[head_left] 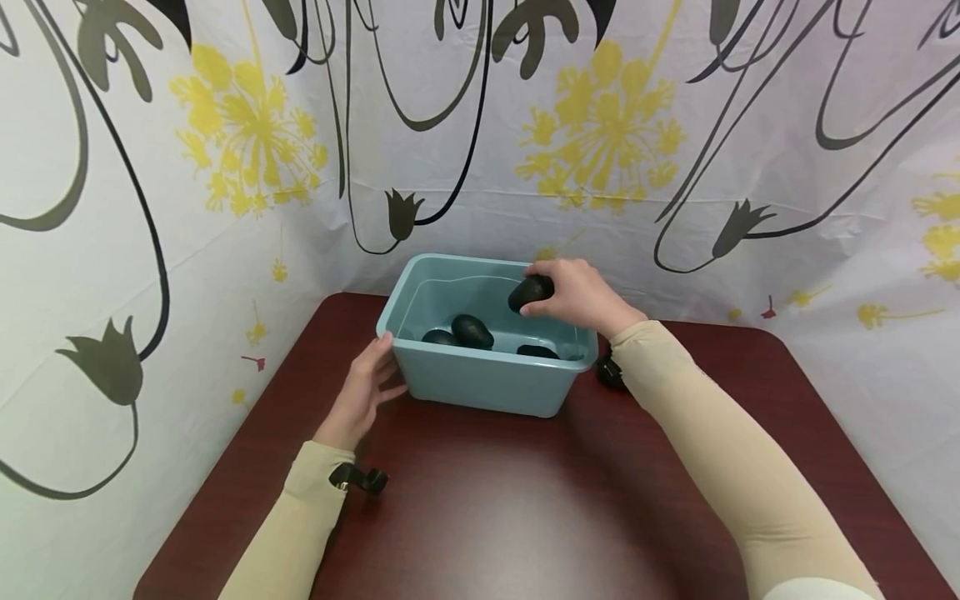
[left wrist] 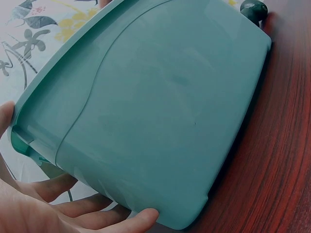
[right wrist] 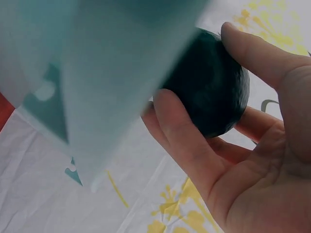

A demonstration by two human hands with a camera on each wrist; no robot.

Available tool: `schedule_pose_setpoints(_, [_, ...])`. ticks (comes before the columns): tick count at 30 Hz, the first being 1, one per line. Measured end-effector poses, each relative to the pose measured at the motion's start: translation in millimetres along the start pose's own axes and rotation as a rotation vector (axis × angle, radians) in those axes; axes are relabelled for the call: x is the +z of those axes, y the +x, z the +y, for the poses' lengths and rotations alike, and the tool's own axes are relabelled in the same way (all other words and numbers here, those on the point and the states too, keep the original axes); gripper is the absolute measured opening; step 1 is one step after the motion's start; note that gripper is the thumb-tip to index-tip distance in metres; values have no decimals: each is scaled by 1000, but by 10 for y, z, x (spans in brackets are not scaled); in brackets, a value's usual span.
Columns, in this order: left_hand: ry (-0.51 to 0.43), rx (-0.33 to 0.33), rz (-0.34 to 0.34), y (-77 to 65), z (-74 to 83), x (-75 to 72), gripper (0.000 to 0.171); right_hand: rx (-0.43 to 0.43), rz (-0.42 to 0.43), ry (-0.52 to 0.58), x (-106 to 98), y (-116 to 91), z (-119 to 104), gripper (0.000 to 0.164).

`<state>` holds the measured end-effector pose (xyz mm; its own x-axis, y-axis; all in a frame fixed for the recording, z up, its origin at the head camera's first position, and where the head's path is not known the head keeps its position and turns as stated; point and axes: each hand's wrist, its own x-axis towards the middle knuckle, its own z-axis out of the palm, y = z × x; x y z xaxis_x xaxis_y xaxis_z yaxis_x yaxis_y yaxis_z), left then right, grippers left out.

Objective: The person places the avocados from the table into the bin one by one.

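Floral-printed cloth [head_left: 450, 158] in white, grey and yellow fills the upper part of the head view, behind a dark reddish wooden tabletop [head_left: 465, 508] with a soft sheen. Near the centre of the frame stands a blue-green plastic bin [head_left: 480, 382], probably light, a little flexible and easily nudged. Above its right part, the right hand [head_left: 576, 293] has fingers and thumb curled round a dark avocado [head_left: 530, 294]. That fruit looks pebbly-skinned, so likely not slippery, modest in weight and prone to bruising; a gentle hold round its widest part should suit. How ripe it is I cannot tell. Three more avocados [head_left: 472, 332] lie inside the bin, lower in the frame. At its left end, the left hand [head_left: 363, 392] spreads loosely, fingertips touching the wall.
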<state>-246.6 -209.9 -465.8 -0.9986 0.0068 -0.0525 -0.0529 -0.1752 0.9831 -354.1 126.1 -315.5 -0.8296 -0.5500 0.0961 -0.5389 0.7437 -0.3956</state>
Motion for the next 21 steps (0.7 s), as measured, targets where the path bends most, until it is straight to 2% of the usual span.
schedule_pose_setpoints(5, [-8,-2,-1,-6,-2,7,68,2,5,15,-13,-38,8,58])
schedule_pose_setpoints(12, [-5,3,0,-21,11,15,69,3,59,25,-87,-121,-9,51])
schedule_pose_setpoints(21, [-6,0,0,-31,11,16,68,-43,99,16,-179,-296,-14,49])
